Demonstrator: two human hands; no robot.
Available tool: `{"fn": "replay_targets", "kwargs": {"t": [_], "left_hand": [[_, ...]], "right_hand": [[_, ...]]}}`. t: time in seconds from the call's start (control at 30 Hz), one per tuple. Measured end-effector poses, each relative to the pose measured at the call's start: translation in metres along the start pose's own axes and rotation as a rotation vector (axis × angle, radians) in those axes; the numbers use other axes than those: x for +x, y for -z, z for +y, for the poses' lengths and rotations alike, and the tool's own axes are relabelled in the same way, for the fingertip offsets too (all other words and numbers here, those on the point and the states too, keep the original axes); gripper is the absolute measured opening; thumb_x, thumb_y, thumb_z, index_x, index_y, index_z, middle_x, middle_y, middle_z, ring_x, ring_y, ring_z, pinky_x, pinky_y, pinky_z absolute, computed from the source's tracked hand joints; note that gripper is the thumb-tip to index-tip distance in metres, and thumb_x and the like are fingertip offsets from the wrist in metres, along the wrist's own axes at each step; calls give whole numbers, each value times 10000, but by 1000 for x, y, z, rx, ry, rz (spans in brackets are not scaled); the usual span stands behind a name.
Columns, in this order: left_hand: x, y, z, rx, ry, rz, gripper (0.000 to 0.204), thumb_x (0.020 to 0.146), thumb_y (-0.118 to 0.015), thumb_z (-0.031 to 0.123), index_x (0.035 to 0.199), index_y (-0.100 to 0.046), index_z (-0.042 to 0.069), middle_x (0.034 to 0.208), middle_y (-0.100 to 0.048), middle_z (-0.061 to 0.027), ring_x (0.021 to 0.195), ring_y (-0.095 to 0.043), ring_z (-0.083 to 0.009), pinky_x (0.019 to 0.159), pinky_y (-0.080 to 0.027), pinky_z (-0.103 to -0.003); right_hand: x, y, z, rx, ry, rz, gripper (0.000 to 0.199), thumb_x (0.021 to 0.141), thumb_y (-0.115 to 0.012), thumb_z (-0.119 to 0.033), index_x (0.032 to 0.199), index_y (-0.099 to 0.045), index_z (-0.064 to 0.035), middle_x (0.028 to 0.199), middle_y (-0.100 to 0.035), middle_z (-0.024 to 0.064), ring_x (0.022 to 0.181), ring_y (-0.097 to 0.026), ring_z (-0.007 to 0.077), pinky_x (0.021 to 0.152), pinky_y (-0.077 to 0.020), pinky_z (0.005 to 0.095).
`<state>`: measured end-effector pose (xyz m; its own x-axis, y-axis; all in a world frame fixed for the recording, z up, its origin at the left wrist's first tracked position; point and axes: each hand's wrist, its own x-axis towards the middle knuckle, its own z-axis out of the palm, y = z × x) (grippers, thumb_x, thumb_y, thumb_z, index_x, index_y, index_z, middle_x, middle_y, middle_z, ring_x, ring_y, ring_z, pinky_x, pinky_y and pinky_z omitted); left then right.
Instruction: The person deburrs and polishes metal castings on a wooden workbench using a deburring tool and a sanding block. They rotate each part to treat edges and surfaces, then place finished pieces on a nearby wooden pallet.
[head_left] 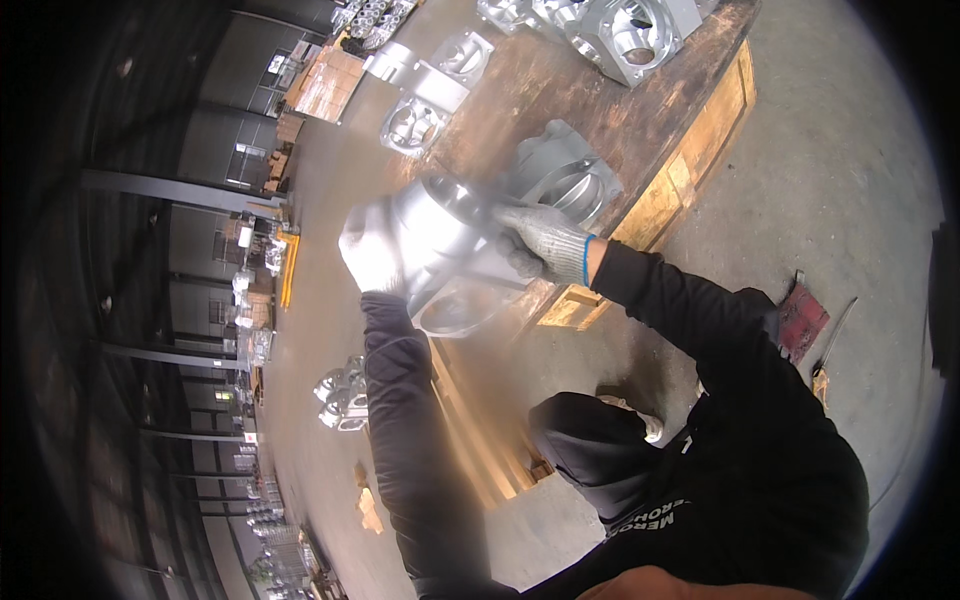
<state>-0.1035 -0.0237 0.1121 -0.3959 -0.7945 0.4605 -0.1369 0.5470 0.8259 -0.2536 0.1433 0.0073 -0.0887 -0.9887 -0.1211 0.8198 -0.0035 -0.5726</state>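
A large silver metal casting (440, 232), a hollow housing with round openings, is held up between my two gloved hands, close to the wooden bench. My left hand (372, 246), in a pale work glove, is closed on its left side, with the fingertips partly hidden and washed out by glare. On the opposite side my right hand (545, 242), in a grey knit glove with a blue cuff, grips the edge. Just beyond that hand, a grey casting with a round bore (570, 180) rests on the bench.
The worn wooden bench (640, 110) carries more silver castings (635, 40) at its far end and others (415, 122) to the left. Wooden beams (480, 430) lie below the held casting. A red flat object (803, 322) is on the concrete floor at right.
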Motion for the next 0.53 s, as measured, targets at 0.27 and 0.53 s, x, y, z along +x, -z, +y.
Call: {"fn": "replay_targets", "kwargs": {"t": [0.27, 0.53], "left_hand": [[-2, -7, 13, 62, -6, 45, 200, 967, -686, 142, 993, -749, -46, 881, -736, -58, 810, -621, -140, 779, -510, -325], [-5, -7, 18, 102, 83, 82, 191, 977, -688, 132, 997, -774, -37, 907, -763, -64, 833, -672, -132, 809, -530, -283]], "right_hand": [[16, 6, -17, -256, 69, 22, 408, 1135, -497, -348, 1485, -552, -145, 686, -581, -29, 435, -461, 68, 367, -336, 213], [20, 17, -33, -868, 788, -298, 377, 1134, -505, -320, 1462, -572, -146, 645, -548, -25, 455, -450, 52, 371, -321, 198]]}}
